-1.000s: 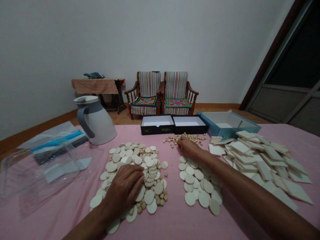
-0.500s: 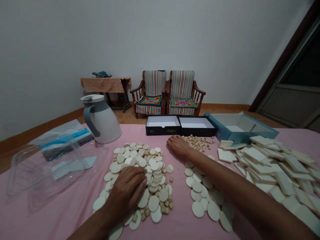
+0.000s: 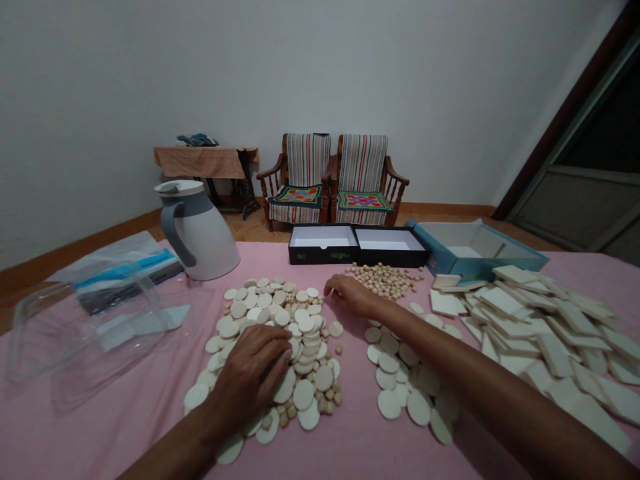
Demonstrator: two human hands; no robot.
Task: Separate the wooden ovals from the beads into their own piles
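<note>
My left hand (image 3: 255,363) lies over a mixed pile of pale round wooden discs (image 3: 303,395) and small wooden cubes (image 3: 285,420). Its fingers are laid out across the discs, and nothing shows gripped in them. My right hand (image 3: 347,293) reaches over the pink cloth between that pile's far right edge and a separate heap of small cubes (image 3: 387,280). Its fingers point left, loosely bent, with no object visible in them. Beneath my right forearm spreads a second group of wooden discs (image 3: 389,403), partly covered by the arm.
Square wooden tiles (image 3: 555,333) are heaped at the right, before a blue box (image 3: 447,267). Two black boxes (image 3: 323,255) with white insides stand at the back. At left are a white jug (image 3: 210,243), clear plastic trays (image 3: 40,333) and a blue-and-black package (image 3: 127,277).
My right hand has moved left, away from the separate cube heap and closer to the mixed pile, uncovering more of the cubes. My left hand stays on the discs. The view has shifted slightly.
</note>
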